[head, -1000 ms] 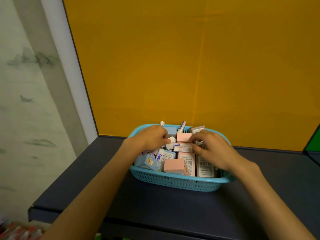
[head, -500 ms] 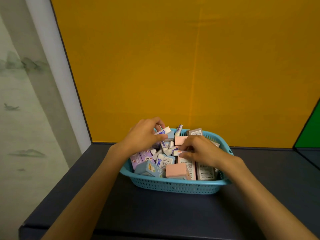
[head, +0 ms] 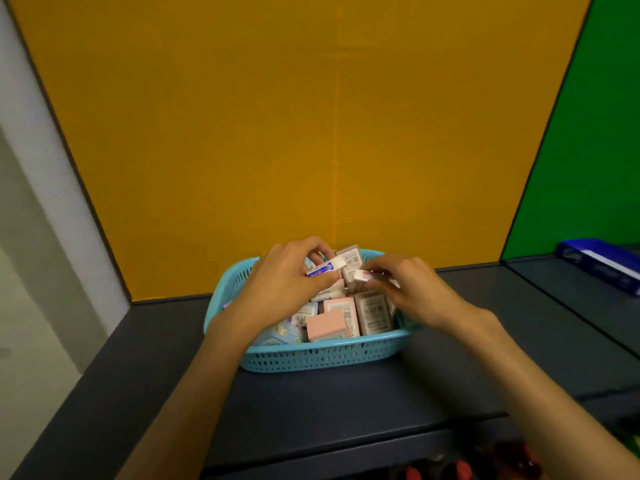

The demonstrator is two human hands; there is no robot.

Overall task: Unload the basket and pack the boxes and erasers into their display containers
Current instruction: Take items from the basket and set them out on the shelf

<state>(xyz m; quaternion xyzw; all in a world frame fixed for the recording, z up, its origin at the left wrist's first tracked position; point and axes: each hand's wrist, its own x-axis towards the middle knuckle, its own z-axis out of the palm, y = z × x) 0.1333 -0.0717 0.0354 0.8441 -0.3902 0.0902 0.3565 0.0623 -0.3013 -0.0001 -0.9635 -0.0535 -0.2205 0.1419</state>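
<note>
While over the basket (head: 322,355): left hand (head: 284,282) pinching an eraser (head: 327,267); right hand (head: 412,289) seemingly gripping another.

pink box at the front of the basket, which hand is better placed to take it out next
Neither is free. The left hand pinches a blue-and-white eraser, the right hand pinches a small eraser. Probably left: the pink box lies nearer its wrist.

An orange wall (head: 277,133) rises behind the hands, a green wall (head: 588,150) to their right, a grey wall (head: 31,254) to their left. A dark shelf (head: 329,403) lies beneath them.
</note>
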